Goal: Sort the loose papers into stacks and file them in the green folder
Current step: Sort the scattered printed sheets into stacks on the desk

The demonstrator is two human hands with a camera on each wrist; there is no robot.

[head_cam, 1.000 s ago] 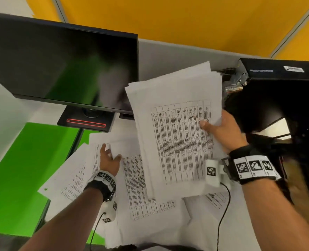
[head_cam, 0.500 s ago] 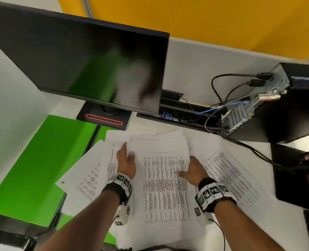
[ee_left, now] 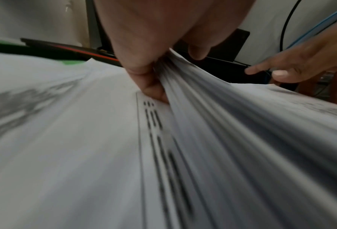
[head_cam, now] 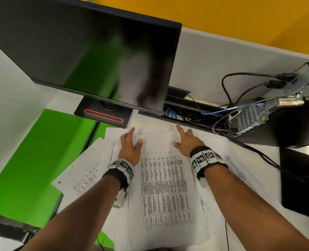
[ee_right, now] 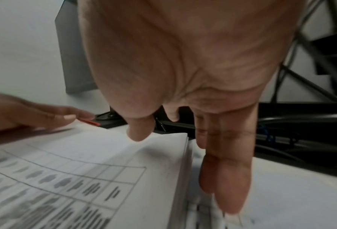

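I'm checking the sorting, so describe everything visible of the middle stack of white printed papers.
The stack of white printed sheets, a table grid on top, lies on loose papers before the black monitor. The left hand pinches its raised left edge; the right hand rests straight-fingered beside its right edge.

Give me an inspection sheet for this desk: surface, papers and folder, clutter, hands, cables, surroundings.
Surface: white desk, mostly covered by paper.
Job's things: stack of papers in the middle, printed table facing up; loose sheets spread on both sides; green folder at the left, partly under sheets.
Clutter: monitor on its stand base; desktop computer at the right.
Hands: left hand pinches the stack's left edge; right hand has straight fingers beside the stack's right edge.
Cables: black cables and a blue cable run from the computer's back onto the desk.
Surroundings: grey partition, yellow wall above.
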